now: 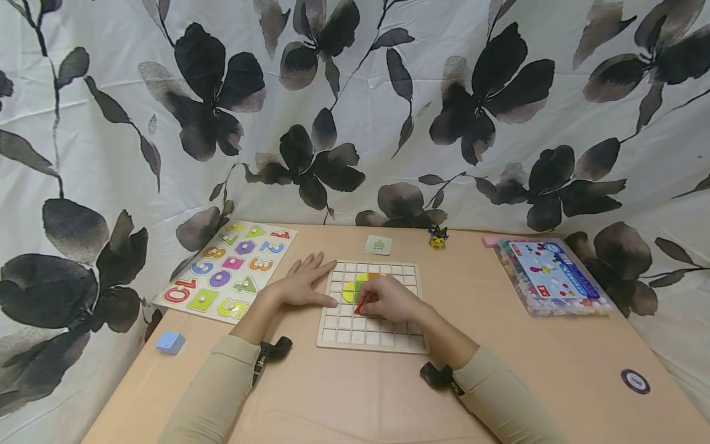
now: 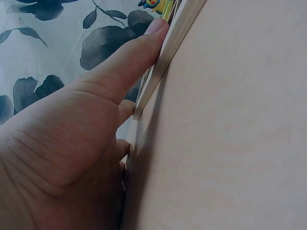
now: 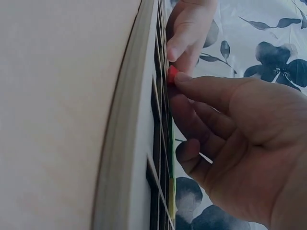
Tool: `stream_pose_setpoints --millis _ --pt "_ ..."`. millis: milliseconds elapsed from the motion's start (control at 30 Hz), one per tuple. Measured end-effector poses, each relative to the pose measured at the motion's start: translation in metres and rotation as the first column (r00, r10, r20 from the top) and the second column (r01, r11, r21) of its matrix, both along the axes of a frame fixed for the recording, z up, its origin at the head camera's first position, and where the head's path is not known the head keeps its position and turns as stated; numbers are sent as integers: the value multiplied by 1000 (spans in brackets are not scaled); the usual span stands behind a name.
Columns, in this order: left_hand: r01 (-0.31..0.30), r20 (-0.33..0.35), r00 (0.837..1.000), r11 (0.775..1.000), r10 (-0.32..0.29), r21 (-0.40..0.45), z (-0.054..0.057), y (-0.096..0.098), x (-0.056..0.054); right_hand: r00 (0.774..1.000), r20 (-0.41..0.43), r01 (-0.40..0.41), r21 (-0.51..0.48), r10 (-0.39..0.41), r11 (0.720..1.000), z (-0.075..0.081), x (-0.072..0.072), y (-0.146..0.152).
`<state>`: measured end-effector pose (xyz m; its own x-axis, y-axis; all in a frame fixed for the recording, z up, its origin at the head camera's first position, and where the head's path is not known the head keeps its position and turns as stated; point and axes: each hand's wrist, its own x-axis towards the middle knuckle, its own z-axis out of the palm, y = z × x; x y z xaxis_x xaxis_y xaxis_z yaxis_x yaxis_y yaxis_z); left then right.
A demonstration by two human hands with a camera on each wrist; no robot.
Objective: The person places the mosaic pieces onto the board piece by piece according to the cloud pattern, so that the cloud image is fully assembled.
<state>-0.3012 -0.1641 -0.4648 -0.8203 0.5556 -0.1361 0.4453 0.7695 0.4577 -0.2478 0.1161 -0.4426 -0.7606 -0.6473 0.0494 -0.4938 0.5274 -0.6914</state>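
Note:
A white board with a square grid (image 1: 338, 337) lies in the middle of the table. Yellow (image 1: 348, 292), green and orange pieces sit in its central cells, partly hidden behind the right hand. My right hand (image 1: 395, 298) pinches a small red piece (image 3: 171, 75) between thumb and fingertips, low over the grid; in the head view the red piece (image 1: 359, 307) shows at the fingertips. My left hand (image 1: 299, 285) lies with fingers spread at the board's left edge, its thumb (image 2: 144, 40) resting on the rim.
A number and shape puzzle board (image 1: 208, 303) lies at the left, a blue block (image 1: 170, 343) before it. Behind the grid are a small patterned card (image 1: 378, 245) and a yellow-black figurine (image 1: 438, 237). At right are a clear box of pieces (image 1: 554, 277) and a round dark disc (image 1: 635, 381).

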Motion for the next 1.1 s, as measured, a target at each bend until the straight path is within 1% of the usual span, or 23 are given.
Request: stream_pose_setpoints --millis 200,300,467,633,833,1100 --pt "-2 3 1000 1000 2 -5 0 1 0 1000 -20 -4 26 5 1000 -3 -1 1" --pt "1 -1 1000 1000 -1 -6 0 0 -1 1000 -16 0 27 0 1000 -4 -1 0" --pt "2 0 1000 1000 -2 -2 -1 0 -1 1000 -5 12 50 -12 999 -3 1 -1" --pt "3 1 1000 1000 -3 1 -2 0 -2 999 -15 29 81 -28 996 -2 3 -1" --pt "3 3 1000 1000 -3 0 -2 0 -2 999 -45 29 103 -24 994 -1 4 0" --pt "3 10 1000 1000 -3 3 0 0 -1 998 -53 26 113 -21 993 -1 3 0"
